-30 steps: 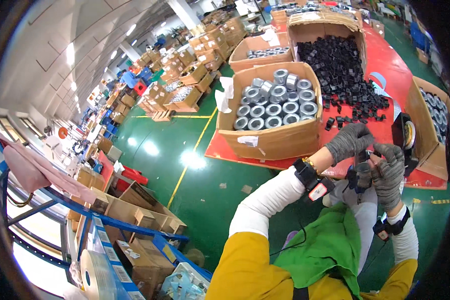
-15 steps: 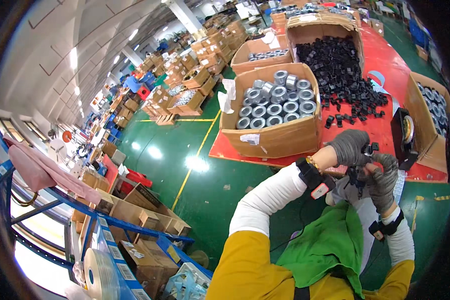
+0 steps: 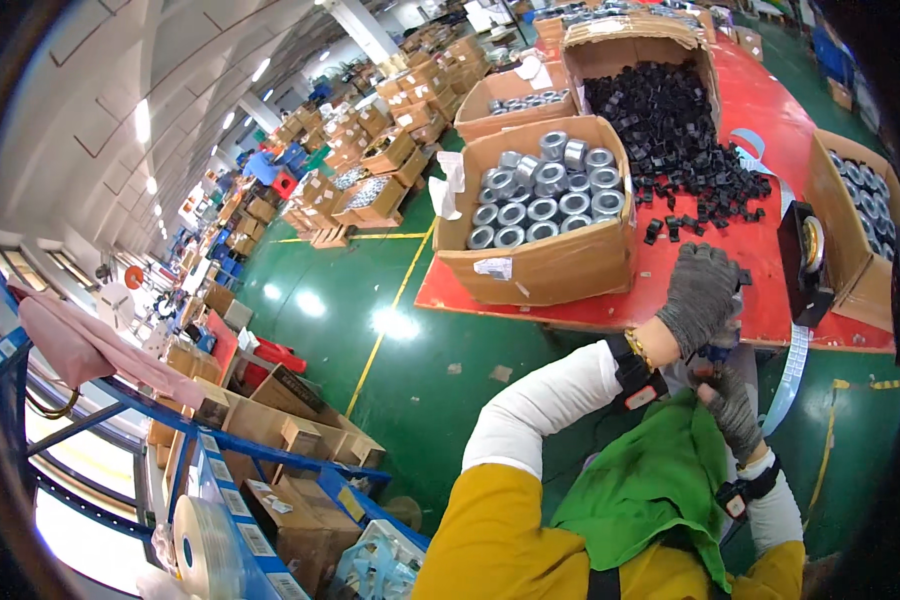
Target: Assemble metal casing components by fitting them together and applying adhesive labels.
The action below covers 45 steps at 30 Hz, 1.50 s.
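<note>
Bent the grey-gloved left hand (image 3: 703,292) over the near edge of a red table (image 3: 652,270), with a small black piece (image 3: 744,277) at its fingertips. Held the grey-gloved right hand (image 3: 734,415) lower, just beside a green cloth (image 3: 640,475), with its grip too hidden to tell. Faced an open cardboard box (image 3: 550,278) of metal rings (image 3: 542,209), near a heap of black pieces (image 3: 660,130) reaching out of a second box (image 3: 638,32). Had a black holder (image 3: 796,240) to the right, beside another box (image 3: 870,300), and a pale strip (image 3: 792,370) hanging over the table edge.
</note>
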Motion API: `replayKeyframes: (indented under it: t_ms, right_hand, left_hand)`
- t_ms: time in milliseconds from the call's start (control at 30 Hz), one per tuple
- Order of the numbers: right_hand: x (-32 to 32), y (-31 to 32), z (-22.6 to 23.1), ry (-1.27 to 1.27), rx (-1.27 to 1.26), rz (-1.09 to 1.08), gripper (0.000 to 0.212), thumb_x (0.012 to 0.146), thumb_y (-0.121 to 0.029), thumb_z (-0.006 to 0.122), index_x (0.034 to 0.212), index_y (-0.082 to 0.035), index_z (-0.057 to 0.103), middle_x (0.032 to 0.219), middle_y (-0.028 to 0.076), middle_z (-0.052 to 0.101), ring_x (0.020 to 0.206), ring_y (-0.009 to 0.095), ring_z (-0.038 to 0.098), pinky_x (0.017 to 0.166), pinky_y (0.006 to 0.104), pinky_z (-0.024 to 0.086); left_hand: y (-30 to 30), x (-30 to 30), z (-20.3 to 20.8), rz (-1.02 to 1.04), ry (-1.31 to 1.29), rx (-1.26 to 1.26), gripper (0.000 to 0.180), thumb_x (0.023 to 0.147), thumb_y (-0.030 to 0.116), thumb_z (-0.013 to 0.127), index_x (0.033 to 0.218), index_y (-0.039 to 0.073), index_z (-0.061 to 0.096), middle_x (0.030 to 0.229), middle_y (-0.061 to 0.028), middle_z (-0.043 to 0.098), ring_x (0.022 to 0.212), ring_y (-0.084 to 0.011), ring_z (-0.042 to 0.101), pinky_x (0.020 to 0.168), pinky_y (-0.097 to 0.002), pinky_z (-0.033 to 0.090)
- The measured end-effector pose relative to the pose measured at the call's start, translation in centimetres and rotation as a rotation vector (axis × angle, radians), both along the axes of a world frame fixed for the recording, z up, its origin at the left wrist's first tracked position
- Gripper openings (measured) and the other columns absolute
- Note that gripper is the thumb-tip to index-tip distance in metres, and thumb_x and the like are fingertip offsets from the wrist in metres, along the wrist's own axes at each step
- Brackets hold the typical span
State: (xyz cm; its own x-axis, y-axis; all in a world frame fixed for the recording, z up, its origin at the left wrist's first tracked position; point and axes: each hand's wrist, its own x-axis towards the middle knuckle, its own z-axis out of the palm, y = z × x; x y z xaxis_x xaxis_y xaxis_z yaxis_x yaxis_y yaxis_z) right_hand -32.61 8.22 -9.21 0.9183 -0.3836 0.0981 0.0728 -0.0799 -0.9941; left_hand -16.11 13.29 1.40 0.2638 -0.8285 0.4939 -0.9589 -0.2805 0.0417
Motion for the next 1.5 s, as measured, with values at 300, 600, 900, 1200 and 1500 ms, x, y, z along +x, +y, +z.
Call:
replayKeyframes:
  t_ms: [300,600,900,1200,1500]
  right_hand:
    - [-3.0,-4.1,10.4,-0.223,-0.858,-0.21,0.052,0.073,-0.029,0.07,0.114,-0.003,0.051,0.101,0.018,0.057,0.086,0.032,0.059,0.072,0.037,0.048]
    - [-5.8,-5.5,14.3,-0.196,-0.661,-0.286,0.061,0.079,-0.038,0.061,0.126,-0.006,0.04,0.09,0.014,0.052,0.082,0.031,0.057,0.069,0.0384,0.046]
    - [-7.8,-16.3,13.3,-0.321,-0.362,-0.522,0.045,0.082,-0.033,0.062,0.114,-0.004,0.05,0.094,0.008,0.06,0.084,0.017,0.06,0.071,0.0321,0.049]
    - [-14.6,-38.9,18.5,-0.032,-0.136,-0.897,0.031,0.084,-0.033,0.057,0.088,-0.002,0.062,0.064,0.007,0.06,0.048,0.013,0.056,0.042,0.0238,0.047]
    - [-9.6,-49.5,18.6,1.038,-0.893,-0.843,0.026,0.081,-0.021,0.059,0.079,0.005,0.061,0.062,0.011,0.062,0.046,0.021,0.059,0.043,0.032,0.05]
  left_hand:
    - [1.0,0.3,2.7,-0.224,-0.011,-0.191,0.053,0.059,0.035,0.069,0.103,0.009,0.054,0.086,-0.0101,0.055,0.079,-0.0286,0.052,0.074,-0.0438,0.037]
    - [-3.2,-5.8,6.6,-0.488,-0.075,-0.387,0.029,0.061,0.026,0.065,0.085,0.012,0.055,0.084,-0.0069,0.052,0.08,-0.0284,0.049,0.072,-0.0411,0.037]
    - [-4.6,-4.1,8.8,-0.466,0.268,-0.092,0.069,0.069,0.017,0.069,0.127,-0.001,0.036,0.122,-0.0183,0.044,0.116,-0.0324,0.04,0.099,-0.0406,0.03]
    - [7.7,11.0,5.9,0.029,0.078,-0.2,0.048,0.087,0.038,0.05,0.111,-0.003,0.055,0.109,-0.0194,0.058,0.101,-0.0324,0.054,0.088,-0.039,0.041]
    - [10.6,17.2,0.6,0.446,0.0,0.087,0.04,0.09,0.04,0.039,0.105,0.011,0.062,0.094,-0.0116,0.065,0.081,-0.0313,0.06,0.067,-0.0385,0.047]
